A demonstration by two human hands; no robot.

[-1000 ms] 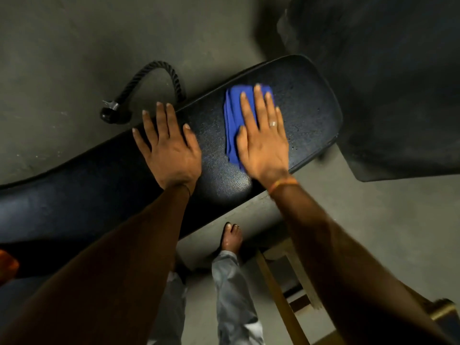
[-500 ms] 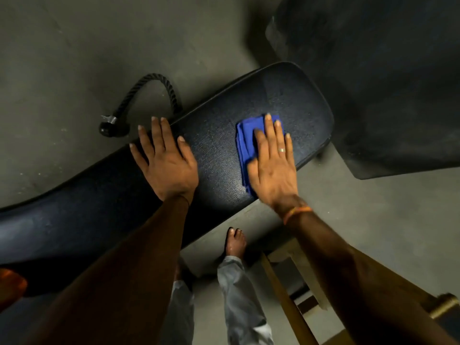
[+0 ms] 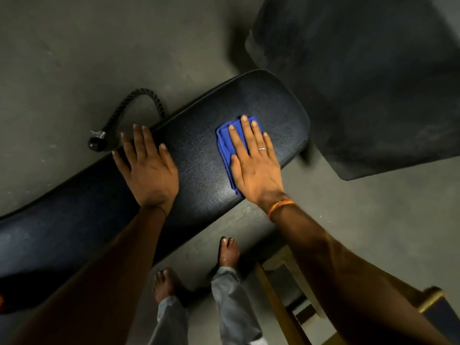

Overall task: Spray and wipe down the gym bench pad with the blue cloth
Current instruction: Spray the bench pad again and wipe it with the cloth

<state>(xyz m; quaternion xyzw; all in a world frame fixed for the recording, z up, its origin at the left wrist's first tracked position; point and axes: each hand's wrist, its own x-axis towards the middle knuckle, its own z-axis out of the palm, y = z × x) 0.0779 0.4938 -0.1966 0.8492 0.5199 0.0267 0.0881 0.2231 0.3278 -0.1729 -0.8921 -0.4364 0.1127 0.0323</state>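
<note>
Your hands lie flat, fingers spread, on the black bench pad (image 3: 199, 155).
Right hand (image 3: 254, 165) presses the blue cloth (image 3: 225, 143); left hand (image 3: 149, 170) rests bare; grey concrete floor (image 3: 74, 58) below.

Dim gym corner, bare concrete floor (image 3: 74, 58) all around.

We see a black rope handle (image 3: 129, 113) with a metal collar and rubber knob lying on the floor at upper left. A dark rubber mat (image 3: 373, 83) covers the upper right. Wooden frame pieces (image 3: 278, 307) sit at lower right. Light is low and warm; we can't see walls or windows.
</note>
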